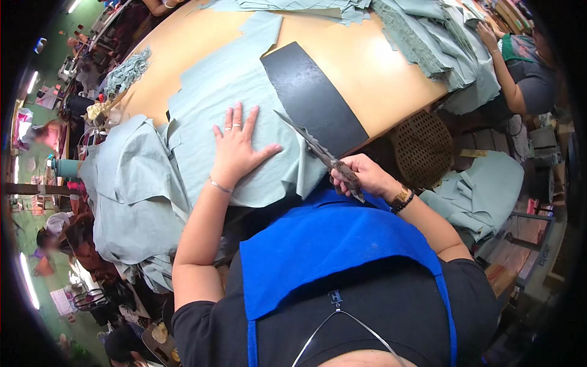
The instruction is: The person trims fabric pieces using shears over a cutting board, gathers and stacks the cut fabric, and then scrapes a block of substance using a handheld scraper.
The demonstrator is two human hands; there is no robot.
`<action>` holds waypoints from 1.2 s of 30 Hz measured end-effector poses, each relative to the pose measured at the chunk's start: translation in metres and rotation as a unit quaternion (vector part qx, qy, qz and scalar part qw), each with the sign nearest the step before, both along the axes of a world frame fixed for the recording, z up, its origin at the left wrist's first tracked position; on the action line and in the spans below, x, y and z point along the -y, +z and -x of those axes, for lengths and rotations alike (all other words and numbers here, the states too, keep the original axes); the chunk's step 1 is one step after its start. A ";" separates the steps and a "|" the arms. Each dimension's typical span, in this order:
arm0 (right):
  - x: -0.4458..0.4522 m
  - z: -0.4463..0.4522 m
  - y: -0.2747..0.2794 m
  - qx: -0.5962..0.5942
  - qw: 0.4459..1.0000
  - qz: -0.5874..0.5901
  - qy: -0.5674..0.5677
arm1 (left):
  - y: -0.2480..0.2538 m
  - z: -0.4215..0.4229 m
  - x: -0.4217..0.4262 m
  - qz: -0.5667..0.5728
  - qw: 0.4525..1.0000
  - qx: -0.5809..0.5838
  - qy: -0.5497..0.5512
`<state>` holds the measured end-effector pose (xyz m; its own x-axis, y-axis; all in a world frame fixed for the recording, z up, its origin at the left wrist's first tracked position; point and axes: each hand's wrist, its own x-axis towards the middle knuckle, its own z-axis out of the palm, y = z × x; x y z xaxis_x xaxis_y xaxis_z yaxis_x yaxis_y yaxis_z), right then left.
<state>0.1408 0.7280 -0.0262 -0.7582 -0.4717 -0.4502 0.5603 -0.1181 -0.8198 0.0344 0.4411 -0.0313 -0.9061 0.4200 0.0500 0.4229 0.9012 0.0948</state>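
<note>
Working from the pale grey-green woven cloth (pixel 205 116) outward: from my end it's lying mostly flat, centre to upper left of the frame, with its near edge drooping toward the blue fabric apron (pixel 342 238). My left hand (pixel 239 147) is on it, palm down, fingers spread, gripping nothing. My right hand (pixel 370 177) is closed around the wrapped handles of some long dark metal scissors (pixel 310 140), blades angled up-left over the cloth's right side.

I'd guess the cloth is light and floppy, creases easily and slides a bit on that smooth tan tabletop (pixel 361 55); I'd pinch it near an edge and keep a flat palm on the middle. Scissors look stiff and heavyish, so handles only.

Just right of the cloth there's a flat black rectangular sheet (pixel 315 98). More grey-green pieces (pixel 428 46) are heaped upper right, near another person's hand (pixel 487 38).

Can't make out how far the blades are apart, or whether they touch the cloth. Right fingertips are partly hidden, and the top stacks get cut off.
</note>
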 end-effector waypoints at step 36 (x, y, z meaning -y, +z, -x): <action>0.003 -0.005 0.000 -0.021 0.998 -0.040 -0.048 | 0.006 -0.038 -0.033 -0.009 0.999 0.016 0.028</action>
<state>0.1459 0.7246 -0.0261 -0.8173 -0.3599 -0.4500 0.5141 -0.1028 -0.8515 0.0726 0.4737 -0.0255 -0.9296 0.3675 0.0277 0.3680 0.9215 0.1240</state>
